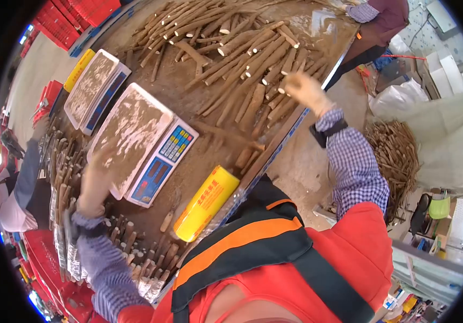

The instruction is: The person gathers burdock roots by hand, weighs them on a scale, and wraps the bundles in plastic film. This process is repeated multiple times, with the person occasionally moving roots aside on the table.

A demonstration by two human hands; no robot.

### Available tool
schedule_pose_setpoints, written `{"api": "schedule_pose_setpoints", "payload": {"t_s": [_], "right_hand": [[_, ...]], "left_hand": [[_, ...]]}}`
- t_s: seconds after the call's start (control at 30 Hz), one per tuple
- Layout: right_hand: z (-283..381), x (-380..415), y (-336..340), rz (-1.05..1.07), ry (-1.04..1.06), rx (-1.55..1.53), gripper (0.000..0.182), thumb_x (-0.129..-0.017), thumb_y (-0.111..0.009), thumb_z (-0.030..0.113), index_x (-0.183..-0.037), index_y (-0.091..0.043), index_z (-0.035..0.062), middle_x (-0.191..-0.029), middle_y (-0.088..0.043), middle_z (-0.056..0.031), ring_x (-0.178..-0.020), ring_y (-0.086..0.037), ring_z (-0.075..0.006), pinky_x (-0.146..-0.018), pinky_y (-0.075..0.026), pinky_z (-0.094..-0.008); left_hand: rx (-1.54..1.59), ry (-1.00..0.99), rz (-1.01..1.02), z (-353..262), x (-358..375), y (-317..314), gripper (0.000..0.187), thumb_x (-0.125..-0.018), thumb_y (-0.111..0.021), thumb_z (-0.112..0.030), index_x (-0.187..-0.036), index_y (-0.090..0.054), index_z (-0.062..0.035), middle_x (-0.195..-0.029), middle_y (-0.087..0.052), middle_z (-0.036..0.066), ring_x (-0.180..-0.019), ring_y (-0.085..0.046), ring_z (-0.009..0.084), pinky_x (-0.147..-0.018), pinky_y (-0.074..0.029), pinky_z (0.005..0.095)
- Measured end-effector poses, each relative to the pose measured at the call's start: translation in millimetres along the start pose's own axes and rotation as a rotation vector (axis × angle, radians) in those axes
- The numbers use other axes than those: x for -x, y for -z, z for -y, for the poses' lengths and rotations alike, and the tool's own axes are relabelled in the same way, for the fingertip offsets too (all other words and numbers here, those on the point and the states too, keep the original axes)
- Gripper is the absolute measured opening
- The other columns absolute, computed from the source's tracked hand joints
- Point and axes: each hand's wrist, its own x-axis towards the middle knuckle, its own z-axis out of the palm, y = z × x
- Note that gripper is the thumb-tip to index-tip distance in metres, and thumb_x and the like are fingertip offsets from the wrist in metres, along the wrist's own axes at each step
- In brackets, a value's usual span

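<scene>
Now: right hand (305,91) closed on a root stick (288,86) from the pile (231,48). Left hand (98,180) at scale (144,141) edge; grip can't tell.

- The right hand (306,91) is stretched out over the right edge of the tabletop (210,145), fingers curled, in a checked sleeve with a dark wrist strap.
- The left hand (96,180) is raised nearer the body, fingers loosely bent, same checked sleeve.
</scene>
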Motion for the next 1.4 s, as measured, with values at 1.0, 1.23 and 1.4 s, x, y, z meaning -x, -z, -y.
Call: {"api": "schedule_pose_setpoints", "payload": {"t_s": [1.0, 1.23, 1.4], "right_hand": [[3, -62, -22, 0.241, -0.471, -1.152, 0.029, -0.092, -0.056, 0.014, -0.117, -0.048, -0.0007, -0.087, -0.06, -0.0079, -0.052, -0.053, -0.0096, -0.037, -0.041, -0.0211], [141, -82, -100, 0.524, -0.233, -1.231, 0.039, -0.086, -0.071, 0.025, -0.104, -0.056, -0.0069, -0.071, -0.063, -0.0094, -0.044, -0.056, -0.0184, -0.035, -0.041, -0.0301], [233, -98, -162, 0.699, -0.035, -1.25, 0.033, -0.088, -0.068, 0.023, -0.106, -0.06, -0.0043, -0.074, -0.063, -0.006, -0.058, -0.058, -0.0143, -0.047, -0.044, -0.0286]], "left_hand": [[1.361, 0.427, 0.352, -140, -235, -279, 0.045, -0.082, -0.067, -0.024, -0.12, -0.058, -0.0017, -0.099, -0.064, 0.008, -0.088, -0.061, 0.0181, -0.081, -0.051, 0.0291], [1.34, 0.26, -0.086, -96, -191, -173, 0.038, -0.082, -0.068, -0.014, -0.117, -0.058, -0.0025, -0.105, -0.064, 0.007, -0.093, -0.062, 0.0176, -0.085, -0.051, 0.0312], [1.227, 0.339, -0.235, -31, -143, -91, 0.036, -0.086, -0.069, -0.026, -0.111, -0.06, -0.0011, -0.097, -0.066, 0.01, -0.082, -0.067, 0.0215, -0.067, -0.06, 0.0377]]}}
